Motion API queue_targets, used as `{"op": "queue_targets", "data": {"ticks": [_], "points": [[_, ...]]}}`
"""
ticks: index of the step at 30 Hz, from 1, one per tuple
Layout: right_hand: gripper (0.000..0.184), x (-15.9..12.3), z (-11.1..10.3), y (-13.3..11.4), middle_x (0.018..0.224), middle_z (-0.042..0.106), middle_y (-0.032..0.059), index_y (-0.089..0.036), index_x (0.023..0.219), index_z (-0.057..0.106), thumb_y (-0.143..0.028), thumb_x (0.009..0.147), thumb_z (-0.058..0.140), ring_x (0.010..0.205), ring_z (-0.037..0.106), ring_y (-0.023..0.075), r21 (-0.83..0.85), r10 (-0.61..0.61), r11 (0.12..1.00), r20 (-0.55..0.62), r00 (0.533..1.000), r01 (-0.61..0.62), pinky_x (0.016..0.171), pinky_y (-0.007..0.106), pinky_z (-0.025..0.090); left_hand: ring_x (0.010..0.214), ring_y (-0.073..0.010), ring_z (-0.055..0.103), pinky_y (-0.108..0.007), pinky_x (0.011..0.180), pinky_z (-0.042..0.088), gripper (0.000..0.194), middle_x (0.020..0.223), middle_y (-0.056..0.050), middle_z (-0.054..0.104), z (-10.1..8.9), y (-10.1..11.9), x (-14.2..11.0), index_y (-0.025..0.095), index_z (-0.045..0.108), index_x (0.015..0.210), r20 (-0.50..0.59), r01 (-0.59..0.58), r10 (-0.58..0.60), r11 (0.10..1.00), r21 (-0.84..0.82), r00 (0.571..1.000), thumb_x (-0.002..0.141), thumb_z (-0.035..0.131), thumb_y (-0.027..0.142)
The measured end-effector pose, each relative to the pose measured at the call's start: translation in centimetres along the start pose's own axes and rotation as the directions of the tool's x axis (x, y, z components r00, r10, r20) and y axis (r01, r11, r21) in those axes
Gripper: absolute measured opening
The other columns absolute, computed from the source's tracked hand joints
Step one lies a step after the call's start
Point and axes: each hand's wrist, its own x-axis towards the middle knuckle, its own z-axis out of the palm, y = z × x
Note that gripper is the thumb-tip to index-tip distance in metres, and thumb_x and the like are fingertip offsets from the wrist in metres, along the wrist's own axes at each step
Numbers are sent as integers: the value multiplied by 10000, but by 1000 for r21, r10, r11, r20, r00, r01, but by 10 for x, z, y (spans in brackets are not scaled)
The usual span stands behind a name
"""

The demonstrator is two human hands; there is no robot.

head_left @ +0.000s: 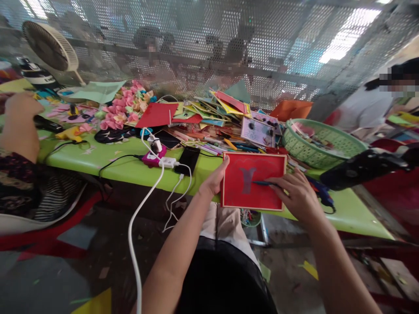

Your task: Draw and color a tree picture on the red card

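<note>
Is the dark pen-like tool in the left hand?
No, the right hand holds the pen-like tool, while the left hand grips the red framed board.

Framed panel point(263, 163) now at the table's point(355, 211) near edge, phone point(187, 160) to its left, power strip point(153, 156) left of that; behind the panel, pencils point(214, 143), then piled papers point(201, 110) farther back; basket point(309, 146) over on the right, and away left, paper flowers point(119, 107), the fan point(49, 47) beyond them
</note>
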Motion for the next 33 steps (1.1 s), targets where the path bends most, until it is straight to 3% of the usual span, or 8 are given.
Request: {"op": "queue_targets", "data": {"ticks": [8, 17, 23, 33], "points": [[256, 1, -2, -1, 983, 839, 50, -308, 1183, 842, -345, 1124, 596, 929, 758, 286, -19, 11, 1000, 8, 1000, -11, 1140, 591, 492, 1075, -298, 872, -427, 1103, 641, 711, 1084, -165, 887, 16, 3, -8, 109, 762, 1421, -112, -2, 6, 999, 38, 994, 1219, 297, 609], [277, 2, -3, -4, 943, 820, 56, -317, 1174, 851, -353, 1118, 581, 900, 731, 283, -7, 35, 999, 4, 999, -35, 1130, 591, 499, 1107, -316, 862, -449, 1104, 639, 647, 1175, -175, 878, 13, 2, -5, 131, 767, 1418, -61, -5, 7, 999, 34, 998, 1189, 439, 639], [275, -12, -3, -8, 1009, 830, 50, -325, 1207, 841, -351, 1120, 582, 970, 755, 286, -2, 22, 1000, 95, 995, -22, 1199, 617, 465, 1123, -308, 857, -426, 1122, 626, 654, 1204, -166, 874, 10, 3, -3, 137, 749, 1439, -19, -8, 8, 999, -37, 1000, 1170, 480, 670], [294, -17, -1, -10, 1005, 823, 53, -309, 1219, 826, -372, 1148, 548, 944, 752, 280, -17, 26, 1000, 106, 994, -24, 1236, 632, 449, 1139, -313, 851, -444, 1122, 628, 666, 1187, -172, 872, 15, 4, -6, 126, 728, 1463, -76, -12, 10, 1000, -23, 997, 1180, 450, 661]]}}
